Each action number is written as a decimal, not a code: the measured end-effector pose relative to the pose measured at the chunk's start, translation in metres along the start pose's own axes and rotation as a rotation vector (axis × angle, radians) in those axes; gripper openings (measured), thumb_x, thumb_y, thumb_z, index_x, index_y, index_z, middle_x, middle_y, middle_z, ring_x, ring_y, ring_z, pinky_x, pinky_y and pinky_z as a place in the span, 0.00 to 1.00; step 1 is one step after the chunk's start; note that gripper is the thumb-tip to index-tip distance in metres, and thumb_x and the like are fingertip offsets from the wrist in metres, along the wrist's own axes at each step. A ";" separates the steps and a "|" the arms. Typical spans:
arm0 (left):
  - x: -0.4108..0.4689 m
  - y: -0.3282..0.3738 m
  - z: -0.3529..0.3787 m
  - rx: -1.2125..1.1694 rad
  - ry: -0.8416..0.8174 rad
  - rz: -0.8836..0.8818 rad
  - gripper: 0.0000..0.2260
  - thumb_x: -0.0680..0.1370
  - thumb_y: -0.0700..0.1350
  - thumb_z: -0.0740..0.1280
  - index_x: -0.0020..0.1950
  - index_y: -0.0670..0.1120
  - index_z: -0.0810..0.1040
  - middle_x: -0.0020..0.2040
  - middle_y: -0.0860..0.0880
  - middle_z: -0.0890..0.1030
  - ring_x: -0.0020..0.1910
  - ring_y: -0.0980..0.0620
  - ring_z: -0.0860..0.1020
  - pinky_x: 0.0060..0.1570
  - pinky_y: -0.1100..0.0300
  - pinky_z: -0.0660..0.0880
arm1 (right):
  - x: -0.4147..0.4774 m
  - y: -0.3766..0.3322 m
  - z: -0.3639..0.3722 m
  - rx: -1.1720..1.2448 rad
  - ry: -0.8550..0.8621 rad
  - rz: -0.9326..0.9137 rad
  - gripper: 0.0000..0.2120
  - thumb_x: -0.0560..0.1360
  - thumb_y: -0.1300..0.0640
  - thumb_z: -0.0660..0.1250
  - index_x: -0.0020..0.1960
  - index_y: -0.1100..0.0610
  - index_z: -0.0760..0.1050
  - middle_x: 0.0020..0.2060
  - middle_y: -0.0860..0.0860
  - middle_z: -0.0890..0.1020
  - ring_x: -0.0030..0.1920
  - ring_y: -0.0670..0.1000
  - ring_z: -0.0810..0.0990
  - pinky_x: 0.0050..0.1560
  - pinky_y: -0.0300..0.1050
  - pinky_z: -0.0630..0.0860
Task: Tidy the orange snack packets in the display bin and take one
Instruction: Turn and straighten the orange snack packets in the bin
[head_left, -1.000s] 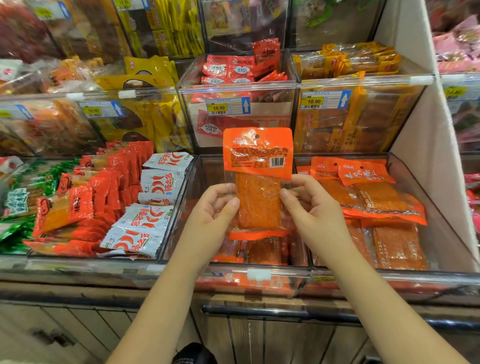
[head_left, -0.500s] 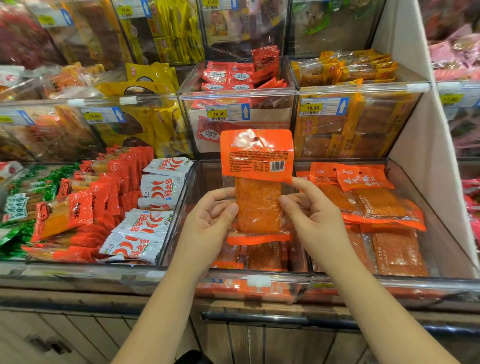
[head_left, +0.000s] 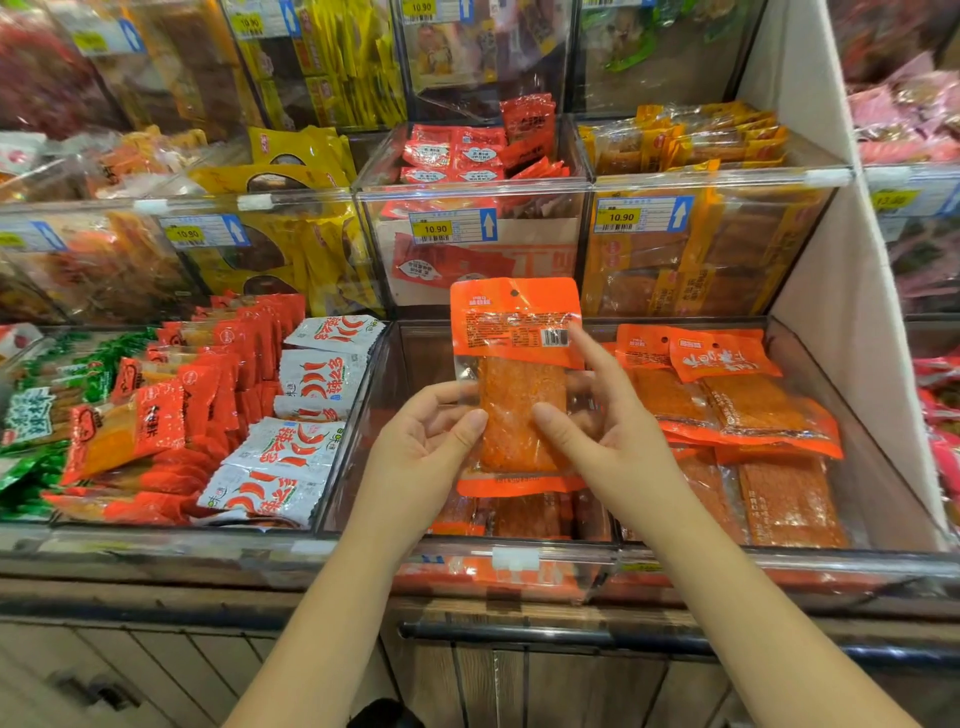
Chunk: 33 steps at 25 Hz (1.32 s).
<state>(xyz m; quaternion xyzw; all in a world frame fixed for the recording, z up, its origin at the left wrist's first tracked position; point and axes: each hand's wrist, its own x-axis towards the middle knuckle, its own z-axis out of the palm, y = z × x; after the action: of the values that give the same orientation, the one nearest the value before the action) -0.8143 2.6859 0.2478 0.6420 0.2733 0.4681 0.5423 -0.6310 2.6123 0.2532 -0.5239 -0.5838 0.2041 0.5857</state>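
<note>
Orange packet (head_left: 519, 400) is upright, raised above the middle display bin (head_left: 363, 426), touching nothing but the two hands. Its back faces the camera: orange header with print and a barcode, a hang hole at the top, and a clear window below showing an orange-red slab.

Left hand (head_left: 421, 447): grip closed on the packet's left edge, with the thumb on the near face and the fingers curled behind.

Right hand (head_left: 608, 441): grip on the right side, with the thumb pressed on the near face low on the window. Other fingers are dimly visible behind the clear film. The index finger is straight and angled up, its tip at the header's lower right corner, beside the barcode.

More orange packets (head_left: 524, 514) lie flat on the bin floor beneath the raised one. The next bin to the right holds a loose heap of like packets (head_left: 727, 405), overlapping and skewed.

To the left are white chilli packets (head_left: 311, 379) beside a row of red packets (head_left: 208, 384); green packets (head_left: 31, 415) sit at the far left.

The upper tier has clear bins, and a price tag (head_left: 452, 227) reading 10.90 sits directly behind the raised packet. A wood-panelled counter (head_left: 156, 675) runs below.
</note>
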 end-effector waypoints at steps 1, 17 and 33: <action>-0.001 0.000 0.000 -0.007 -0.002 -0.006 0.12 0.80 0.42 0.68 0.63 0.49 0.79 0.54 0.47 0.86 0.54 0.48 0.85 0.51 0.54 0.82 | 0.000 0.002 0.001 -0.028 -0.032 -0.016 0.32 0.79 0.51 0.71 0.78 0.35 0.61 0.62 0.36 0.78 0.55 0.45 0.83 0.53 0.47 0.84; -0.022 -0.004 0.115 1.058 -0.405 0.050 0.48 0.76 0.74 0.57 0.83 0.48 0.37 0.81 0.50 0.31 0.82 0.51 0.40 0.79 0.52 0.47 | 0.054 0.039 -0.091 -0.961 0.160 0.305 0.25 0.79 0.39 0.63 0.72 0.50 0.72 0.62 0.58 0.75 0.62 0.63 0.77 0.61 0.55 0.73; -0.020 -0.006 0.124 1.188 -0.432 0.033 0.52 0.72 0.79 0.55 0.83 0.49 0.41 0.79 0.49 0.26 0.82 0.48 0.43 0.76 0.46 0.61 | 0.047 0.048 -0.079 -1.141 0.088 0.220 0.22 0.84 0.45 0.55 0.71 0.52 0.77 0.70 0.54 0.77 0.70 0.56 0.74 0.68 0.52 0.70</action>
<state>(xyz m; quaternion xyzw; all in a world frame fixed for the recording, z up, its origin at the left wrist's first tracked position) -0.7109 2.6156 0.2389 0.9176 0.3611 0.1045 0.1290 -0.5308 2.6401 0.2525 -0.8220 -0.5187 -0.1051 0.2101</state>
